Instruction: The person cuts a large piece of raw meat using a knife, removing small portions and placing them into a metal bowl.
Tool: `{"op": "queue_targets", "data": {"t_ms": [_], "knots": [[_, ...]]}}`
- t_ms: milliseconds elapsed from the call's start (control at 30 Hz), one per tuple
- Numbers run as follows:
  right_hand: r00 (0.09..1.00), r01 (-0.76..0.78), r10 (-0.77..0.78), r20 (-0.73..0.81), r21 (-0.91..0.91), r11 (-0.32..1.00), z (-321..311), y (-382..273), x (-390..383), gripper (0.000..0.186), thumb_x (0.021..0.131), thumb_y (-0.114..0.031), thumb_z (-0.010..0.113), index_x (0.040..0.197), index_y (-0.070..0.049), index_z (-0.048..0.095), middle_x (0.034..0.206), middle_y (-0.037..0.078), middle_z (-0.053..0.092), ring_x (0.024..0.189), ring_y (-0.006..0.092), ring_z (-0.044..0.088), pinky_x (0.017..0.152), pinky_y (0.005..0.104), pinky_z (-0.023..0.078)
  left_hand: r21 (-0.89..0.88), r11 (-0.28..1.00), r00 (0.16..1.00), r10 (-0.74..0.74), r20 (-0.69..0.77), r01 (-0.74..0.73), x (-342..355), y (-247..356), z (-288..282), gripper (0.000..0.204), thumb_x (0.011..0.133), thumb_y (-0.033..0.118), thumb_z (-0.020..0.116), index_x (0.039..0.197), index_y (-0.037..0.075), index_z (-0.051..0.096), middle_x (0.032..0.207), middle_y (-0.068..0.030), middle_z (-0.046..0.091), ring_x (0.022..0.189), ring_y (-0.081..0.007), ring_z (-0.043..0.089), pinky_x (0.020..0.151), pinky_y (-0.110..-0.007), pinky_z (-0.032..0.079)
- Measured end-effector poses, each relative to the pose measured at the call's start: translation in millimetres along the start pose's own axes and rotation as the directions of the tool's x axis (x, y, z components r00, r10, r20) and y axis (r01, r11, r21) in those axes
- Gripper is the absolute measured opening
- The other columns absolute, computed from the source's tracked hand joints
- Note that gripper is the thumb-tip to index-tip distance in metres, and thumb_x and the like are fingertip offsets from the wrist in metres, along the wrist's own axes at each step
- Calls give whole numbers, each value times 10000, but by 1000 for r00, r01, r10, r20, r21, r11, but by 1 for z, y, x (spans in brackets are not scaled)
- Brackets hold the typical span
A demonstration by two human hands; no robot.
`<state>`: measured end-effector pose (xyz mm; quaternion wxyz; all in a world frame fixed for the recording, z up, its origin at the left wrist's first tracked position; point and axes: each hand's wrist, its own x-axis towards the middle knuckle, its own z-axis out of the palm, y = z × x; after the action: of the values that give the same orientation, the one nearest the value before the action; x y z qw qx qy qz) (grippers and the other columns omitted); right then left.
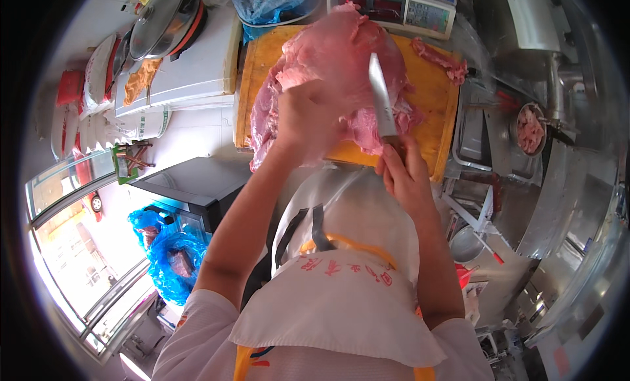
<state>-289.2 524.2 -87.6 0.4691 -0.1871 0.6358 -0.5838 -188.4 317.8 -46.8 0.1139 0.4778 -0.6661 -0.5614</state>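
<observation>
While pressed flat on the big pink slab of raw meat (341, 59) covering the orange cutting board (433, 99), left hand (303, 122) closed on a fold of flesh, just beside the knife (382, 102). Right hand (405, 174) wrapped around the handle, blade upright against the meat. Likely risks: slippery meat sliding, blade skidding toward left fingers. Small meat strip (441, 58) near the board's far corner. Blade tip lost in the flesh; left fingertips hidden; scale (392, 10) cut off at top.
</observation>
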Motion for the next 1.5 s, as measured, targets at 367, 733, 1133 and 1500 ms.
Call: {"op": "queue_targets", "data": {"t_ms": [367, 733, 1133, 1500], "knots": [[992, 95, -70, 108, -258, 961, 9, 8, 3, 239, 1116, -236, 546, 1181, -8, 574, 929, 184, 702, 810, 373, 696, 744, 461, 537, 153, 985, 996, 78, 43, -84, 13, -20, -4, 84, 854, 7, 759, 931, -26, 757, 843, 0, 735, 751, -52, 648, 678, -221, 524], [984, 180, -144, 108, -574, 799, 34, 40, -11, 221, 1120, -213, 529, 1173, -9, 465, 940, 250, 677, 877, 495, 658, 699, 533, 512, 176, 984, 999, -12, -32, 17, -3, -22, -10, 85, 857, 17, 777, 933, -21, 772, 797, 3, 737, 730, -53, 683, 629, -213, 511], [995, 96, -54, 80, -734, 672, 23, 54, -53, 253, 1088, -182, 590, 1226, 15, 511, 1029, 262, 703, 903, 479, 687, 736, 524, 560, -342, 935, 991, -118, -57, 92, -35, -58, -11, 117, 888, 4, 772, 986, -62, 764, 832, -36, 735, 678, -49, 626, 563, -206, 468], [977, 192, -210, 44, -620, 761, 54, 30, -22, 253, 1089, -176, 581, 1256, 0, 506, 1025, 249, 707, 897, 493, 681, 728, 539, 540, -170, 981, 993, 81, -85, -95, -42, -74, -5, 113, 796, 60, 732, 891, -2, 730, 840, -57, 715, 759, -133, 679, 736, -284, 548]]}}
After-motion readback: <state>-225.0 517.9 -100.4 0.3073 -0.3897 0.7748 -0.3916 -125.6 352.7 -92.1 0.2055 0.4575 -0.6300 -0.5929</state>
